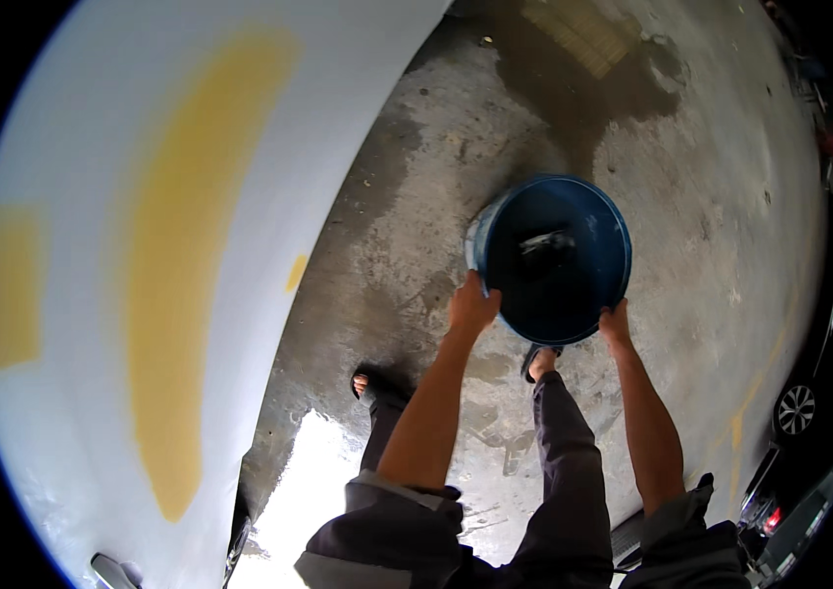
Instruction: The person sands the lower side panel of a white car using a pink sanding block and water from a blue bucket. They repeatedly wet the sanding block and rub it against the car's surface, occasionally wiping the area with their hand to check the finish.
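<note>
A large round blue tub (612, 228) is held out in front of me, above the concrete floor. My left hand (475, 303) is closed on the left side of its rim. On the near right side, my right hand (615, 325) grips the rim too. The inside of the tub is dark. A pale, blurred patch shows in it, and I cannot tell whether it is an object or a reflection. Whitish marks run down the tub's outer left wall.
A white car body (83, 147) with yellow patches (181, 245) fills the left side. Wet concrete (573, 98) and a floor grate (583, 34) lie ahead. Dark parked cars (809, 383) line the right edge. My sandalled feet stand below the tub.
</note>
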A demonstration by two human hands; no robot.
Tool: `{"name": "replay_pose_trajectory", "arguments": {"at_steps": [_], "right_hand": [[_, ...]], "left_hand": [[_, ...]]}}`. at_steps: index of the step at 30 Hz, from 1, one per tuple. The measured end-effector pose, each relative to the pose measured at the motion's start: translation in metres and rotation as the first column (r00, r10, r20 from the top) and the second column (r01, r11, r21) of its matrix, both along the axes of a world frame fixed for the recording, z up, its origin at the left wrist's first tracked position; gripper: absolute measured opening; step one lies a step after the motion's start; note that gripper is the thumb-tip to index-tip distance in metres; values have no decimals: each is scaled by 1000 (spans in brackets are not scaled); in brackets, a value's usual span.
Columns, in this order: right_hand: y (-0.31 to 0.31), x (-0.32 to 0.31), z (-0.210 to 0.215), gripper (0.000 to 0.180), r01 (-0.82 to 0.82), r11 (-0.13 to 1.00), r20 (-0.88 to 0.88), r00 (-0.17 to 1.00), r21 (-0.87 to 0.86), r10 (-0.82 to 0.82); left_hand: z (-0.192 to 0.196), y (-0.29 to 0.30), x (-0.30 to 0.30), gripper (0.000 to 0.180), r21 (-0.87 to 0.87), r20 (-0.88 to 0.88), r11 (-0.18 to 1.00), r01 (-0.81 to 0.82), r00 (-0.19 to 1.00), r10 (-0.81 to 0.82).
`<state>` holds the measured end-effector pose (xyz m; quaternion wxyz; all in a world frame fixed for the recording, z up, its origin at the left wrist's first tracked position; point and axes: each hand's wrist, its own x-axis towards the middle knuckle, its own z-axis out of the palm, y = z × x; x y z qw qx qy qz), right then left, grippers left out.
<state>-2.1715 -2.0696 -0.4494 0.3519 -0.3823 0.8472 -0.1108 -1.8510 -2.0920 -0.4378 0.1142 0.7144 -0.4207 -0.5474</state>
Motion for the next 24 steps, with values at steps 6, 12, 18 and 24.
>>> {"name": "replay_pose_trajectory", "arguments": {"at_steps": [6,12,18,24], "right_hand": [[15,34,11,51,143,978,154,974,150,-166],[99,12,-12,53,-17,989,39,999,145,11],[129,72,43,58,-373,889,150,927,266,344],[50,240,377,24,-895,278,197,360,348,912]], "left_hand": [[9,29,34,48,-14,-64,1000,19,998,-19],[11,115,48,47,24,-66,999,-20,998,22],[14,203,101,48,99,-59,993,-71,995,77],[70,303,145,58,231,-135,971,-66,986,99]]}}
